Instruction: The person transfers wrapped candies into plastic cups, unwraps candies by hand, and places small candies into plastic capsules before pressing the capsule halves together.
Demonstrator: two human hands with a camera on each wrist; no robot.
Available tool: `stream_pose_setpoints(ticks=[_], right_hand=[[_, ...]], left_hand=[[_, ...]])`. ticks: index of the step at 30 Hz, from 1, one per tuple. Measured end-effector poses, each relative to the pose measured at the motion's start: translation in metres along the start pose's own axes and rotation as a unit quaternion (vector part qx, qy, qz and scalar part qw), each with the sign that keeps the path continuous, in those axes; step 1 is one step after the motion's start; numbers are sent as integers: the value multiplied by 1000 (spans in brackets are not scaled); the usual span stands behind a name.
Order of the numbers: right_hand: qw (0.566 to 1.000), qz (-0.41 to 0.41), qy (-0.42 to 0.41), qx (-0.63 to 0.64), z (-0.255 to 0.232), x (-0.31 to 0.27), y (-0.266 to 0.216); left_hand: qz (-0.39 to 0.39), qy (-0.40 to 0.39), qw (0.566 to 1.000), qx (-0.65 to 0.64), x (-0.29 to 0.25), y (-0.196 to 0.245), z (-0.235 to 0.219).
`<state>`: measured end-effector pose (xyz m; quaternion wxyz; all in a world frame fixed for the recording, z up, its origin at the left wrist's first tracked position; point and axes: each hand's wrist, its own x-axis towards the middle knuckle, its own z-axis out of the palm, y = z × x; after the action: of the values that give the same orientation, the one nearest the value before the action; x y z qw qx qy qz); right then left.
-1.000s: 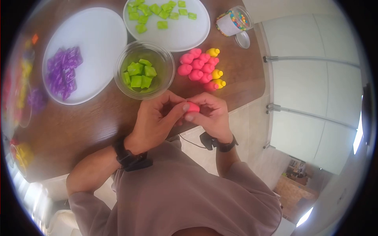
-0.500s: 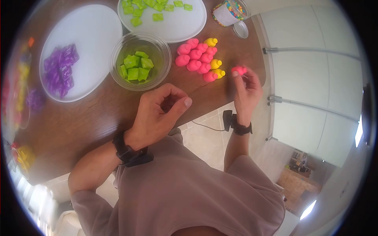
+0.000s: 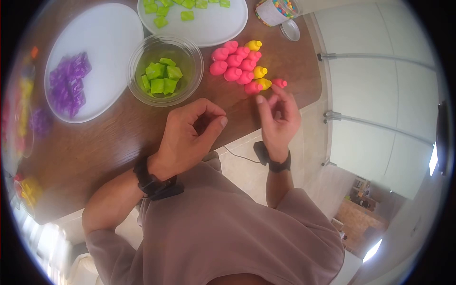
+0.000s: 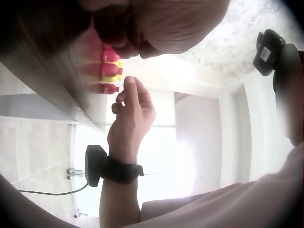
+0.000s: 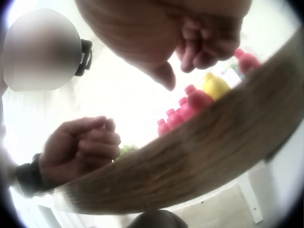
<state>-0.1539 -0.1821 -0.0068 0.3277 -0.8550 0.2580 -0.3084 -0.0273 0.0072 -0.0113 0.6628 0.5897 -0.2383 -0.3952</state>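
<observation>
Head: your right hand (image 3: 280, 124), fingers relaxed and empty, sits just beside a smooth pink bottle (image 3: 280, 83) on the wood-grained counter (image 3: 109, 152); your left hand (image 3: 179, 137) curls loosely, empty. Left wrist: that bottle's neck is stubby. Right wrist: a rounded yellow bottle (image 5: 217, 88) stands near it

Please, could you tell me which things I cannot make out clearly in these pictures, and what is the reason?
Right wrist view: the inside of the left hand, hidden by its own curled fingers.
Left wrist view: the pink bottles, partly hidden by one another and the left hand.
Head view: the far white plate, cut off by the top edge.
Head view: the yellow items at far left, blurred near the lens rim.
</observation>
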Motion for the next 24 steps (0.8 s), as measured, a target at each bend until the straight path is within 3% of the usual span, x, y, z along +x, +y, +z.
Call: stream_pose_setpoints(ticks=[3, 5, 8, 15, 18, 20, 24], right_hand=[[997, 4, 8, 72, 18, 1, 1], [1000, -6, -20, -16, 19, 0, -1], [998, 31, -33, 42, 21, -6, 5], [994, 13, -108, 24, 19, -2, -12], [990, -42, -129, 39, 26, -8, -24], [976, -121, -183, 10, 26, -9, -23], [975, -107, -194, 7, 24, -9, -26]], left_hand=[[5, 4, 1000, -2, 0, 1, -1], [14, 6, 1000, 9, 0, 0, 0], [17, 4, 1000, 13, 0, 1, 0], [28, 3, 998, 51, 6, 3, 6], [67, 17, 997, 38, 1, 1, 3], [114, 11, 988, 103, 2, 2, 3], [133, 32, 983, 119, 2, -7, 4]])
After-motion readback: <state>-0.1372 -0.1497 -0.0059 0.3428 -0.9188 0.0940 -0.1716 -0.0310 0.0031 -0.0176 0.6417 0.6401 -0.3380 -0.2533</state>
